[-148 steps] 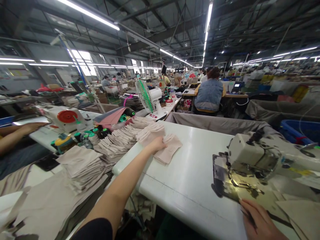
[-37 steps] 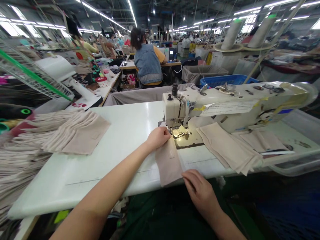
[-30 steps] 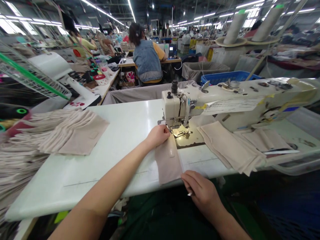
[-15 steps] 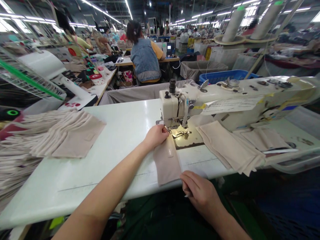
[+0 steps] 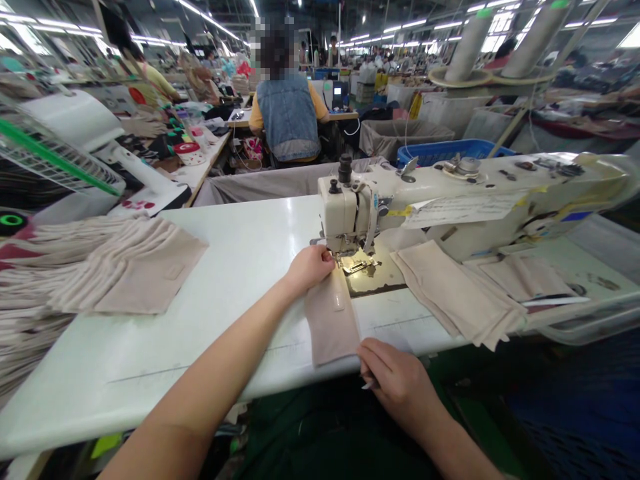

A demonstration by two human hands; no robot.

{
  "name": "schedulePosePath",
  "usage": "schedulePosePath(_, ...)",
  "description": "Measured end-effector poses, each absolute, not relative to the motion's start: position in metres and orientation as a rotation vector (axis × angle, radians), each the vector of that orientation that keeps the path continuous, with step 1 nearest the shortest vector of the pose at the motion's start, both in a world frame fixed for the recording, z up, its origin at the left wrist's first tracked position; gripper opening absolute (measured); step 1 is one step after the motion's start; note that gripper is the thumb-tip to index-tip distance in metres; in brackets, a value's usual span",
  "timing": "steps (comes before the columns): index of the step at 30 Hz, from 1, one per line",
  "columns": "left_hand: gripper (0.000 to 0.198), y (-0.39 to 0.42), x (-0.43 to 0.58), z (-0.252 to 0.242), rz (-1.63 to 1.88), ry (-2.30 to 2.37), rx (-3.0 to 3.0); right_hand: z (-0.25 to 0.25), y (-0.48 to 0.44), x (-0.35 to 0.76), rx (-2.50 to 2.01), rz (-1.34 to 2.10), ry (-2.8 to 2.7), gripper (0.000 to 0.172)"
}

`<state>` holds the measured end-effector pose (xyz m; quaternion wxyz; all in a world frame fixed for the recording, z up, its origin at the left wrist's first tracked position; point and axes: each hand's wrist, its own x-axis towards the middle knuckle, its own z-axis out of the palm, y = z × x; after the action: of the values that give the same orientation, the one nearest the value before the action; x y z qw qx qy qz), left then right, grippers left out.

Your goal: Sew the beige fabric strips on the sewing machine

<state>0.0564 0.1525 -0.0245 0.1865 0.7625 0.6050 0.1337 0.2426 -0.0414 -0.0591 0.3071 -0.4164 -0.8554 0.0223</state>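
Note:
A beige fabric piece point(image 5: 333, 327) with a small tab on it lies on the white sewing table point(image 5: 240, 267), its upper end at the needle area of the sewing machine point(image 5: 345, 217). My left hand point(image 5: 311, 268) is closed on the fabric's upper end, right beside the presser foot. At the table's front edge my right hand point(image 5: 393, 373) pinches the lower right corner of the same piece. A small pale, pointed thing pokes out under the right fingers; its kind cannot be made out. The fingertips of the left hand are partly hidden.
A fanned stack of beige pieces point(image 5: 135, 273) lies at the left. More folded beige pieces point(image 5: 455, 287) rest right of the needle plate. A white fan point(image 5: 75, 127) stands back left, a blue basket point(image 5: 435, 152) behind the machine. A person in a denim vest point(image 5: 290, 120) sits ahead.
The view has shifted slightly. Both hands keep their hold on the fabric, which lies nearly as before. The person ahead has moved more upright and to the left.

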Motion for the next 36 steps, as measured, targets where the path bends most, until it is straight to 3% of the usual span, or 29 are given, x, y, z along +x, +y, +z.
schedulePosePath(4,0.014,0.155,0.053,-0.023,0.345,1.721,2.16,-0.056,-0.039,0.242,-1.146,0.11,-2.289,0.026)
schedulePosePath(9,0.024,0.12,0.052,-0.014,0.441,1.865,2.436,-0.056,-0.042,0.243,-1.178,0.109,-2.293,0.034)
schedulePosePath(15,0.017,0.021,0.051,-0.013,0.38,1.041,2.75,-0.063,-0.046,0.25,-1.122,-0.025,-2.338,0.042)
schedulePosePath(19,0.028,-0.015,0.039,-0.032,0.385,0.933,2.843,-0.062,-0.045,0.251,-1.14,-0.01,-2.371,0.044)
schedulePosePath(23,0.039,-0.016,0.029,-0.045,0.394,0.873,2.922,-0.06,-0.042,0.251,-1.14,-0.006,-2.38,0.043)
schedulePosePath(36,0.037,0.003,0.028,-0.037,0.451,0.83,2.929,-0.056,-0.025,0.248,-1.205,0.025,-2.374,0.042)
